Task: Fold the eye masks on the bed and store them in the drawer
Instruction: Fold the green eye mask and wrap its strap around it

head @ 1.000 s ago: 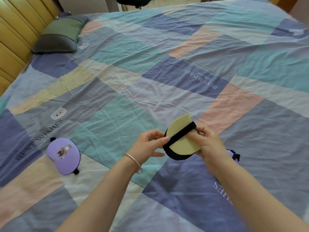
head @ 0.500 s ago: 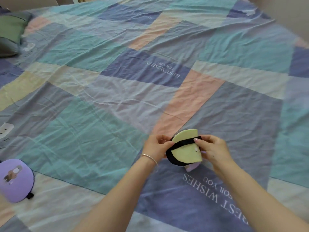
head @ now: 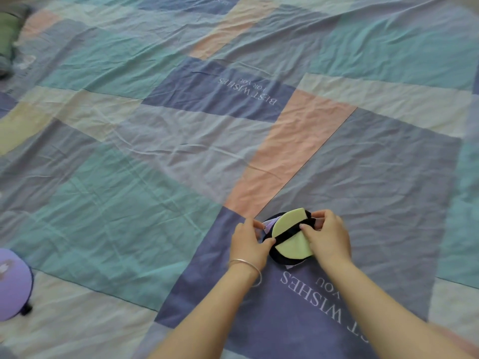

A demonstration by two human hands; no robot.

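Observation:
A folded pale yellow eye mask with a black rim and a black strap across it rests low over the bed. My left hand pinches its left edge and my right hand grips the strap end on its right side. A sliver of a second purple eye mask shows beneath it, mostly hidden. A third purple eye mask with a cartoon print lies flat at the left edge of the view, far from both hands. No drawer is in view.
The bed is covered by a wrinkled patchwork sheet in teal, blue, pink and cream, printed with "BEST WISHES FOR YOU". A green and grey pillow sits at the far left corner.
The view has swung right and down. Both hands have lowered the yellow mask onto the purple mask on the sheet, and the right hand has shifted along the strap.

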